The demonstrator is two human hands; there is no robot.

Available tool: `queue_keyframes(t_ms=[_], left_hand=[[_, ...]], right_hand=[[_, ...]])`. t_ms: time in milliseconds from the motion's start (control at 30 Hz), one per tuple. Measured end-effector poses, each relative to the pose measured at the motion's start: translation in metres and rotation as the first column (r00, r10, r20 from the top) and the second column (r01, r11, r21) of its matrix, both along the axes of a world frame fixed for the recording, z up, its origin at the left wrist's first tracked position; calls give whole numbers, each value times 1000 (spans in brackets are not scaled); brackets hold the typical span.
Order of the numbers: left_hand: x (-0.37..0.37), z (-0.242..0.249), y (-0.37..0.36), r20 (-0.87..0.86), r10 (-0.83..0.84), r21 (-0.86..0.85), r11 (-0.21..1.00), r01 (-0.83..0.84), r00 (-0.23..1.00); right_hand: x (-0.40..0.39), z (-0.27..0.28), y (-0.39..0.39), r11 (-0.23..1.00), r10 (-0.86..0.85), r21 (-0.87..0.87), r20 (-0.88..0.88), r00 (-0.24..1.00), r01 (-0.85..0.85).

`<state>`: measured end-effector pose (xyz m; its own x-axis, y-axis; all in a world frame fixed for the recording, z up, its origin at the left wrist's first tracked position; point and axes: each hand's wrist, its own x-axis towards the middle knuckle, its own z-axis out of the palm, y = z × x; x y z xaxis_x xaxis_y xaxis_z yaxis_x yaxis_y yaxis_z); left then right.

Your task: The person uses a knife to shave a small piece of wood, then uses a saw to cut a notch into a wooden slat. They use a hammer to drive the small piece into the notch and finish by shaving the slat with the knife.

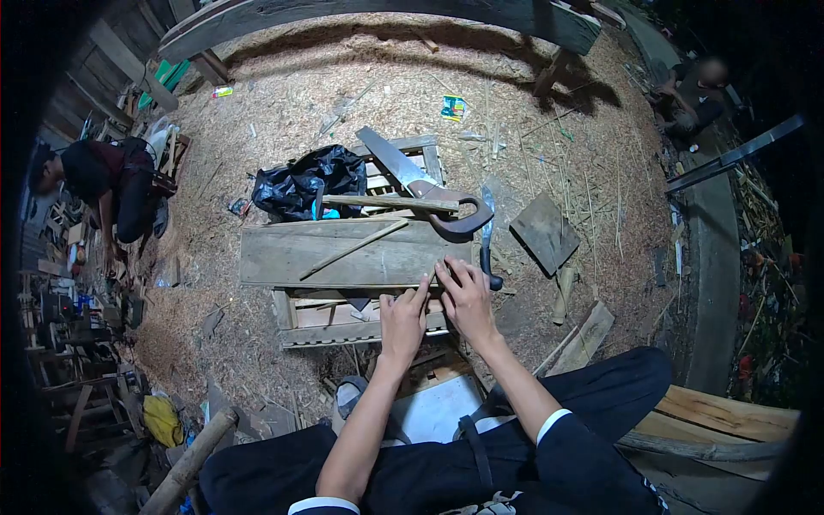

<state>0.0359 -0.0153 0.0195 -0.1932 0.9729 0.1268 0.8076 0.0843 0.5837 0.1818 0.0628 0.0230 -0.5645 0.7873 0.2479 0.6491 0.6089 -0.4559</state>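
Note:
My left hand (403,324) is at the near edge of a wide wooden board (343,253), its fingertips pressed together. Close beside it, my right hand (469,302) has its bent fingers on the same edge. Any small piece between the fingertips is too small or hidden to make out. On the board lies a thin wooden stick (354,250). A handsaw (399,160) with a brown handle rests behind it, partly under a wooden strip (390,202). To the right of the board is a knife (487,225) with a black handle. The board sits on a slatted wooden frame (322,336).
A black plastic bag (313,182) lies on the frame's far left. A square wooden piece (546,233) and an offcut (585,337) lie on the shaving-covered ground at right. A long bench (378,15) spans the back. One person (116,184) crouches at left; another (691,94) sits far right.

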Motion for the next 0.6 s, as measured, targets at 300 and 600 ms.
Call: queue_keyframes(t_ms=[300,600], left_hand=[[-4,-4,3,77,9,27,1000,-11,997],[-4,-4,6,193,21,2,1000,-22,981]], right_hand=[[5,-11,6,998,-30,-61,-169,985,20],[8,-2,13,969,-144,-242,-357,923,58]])
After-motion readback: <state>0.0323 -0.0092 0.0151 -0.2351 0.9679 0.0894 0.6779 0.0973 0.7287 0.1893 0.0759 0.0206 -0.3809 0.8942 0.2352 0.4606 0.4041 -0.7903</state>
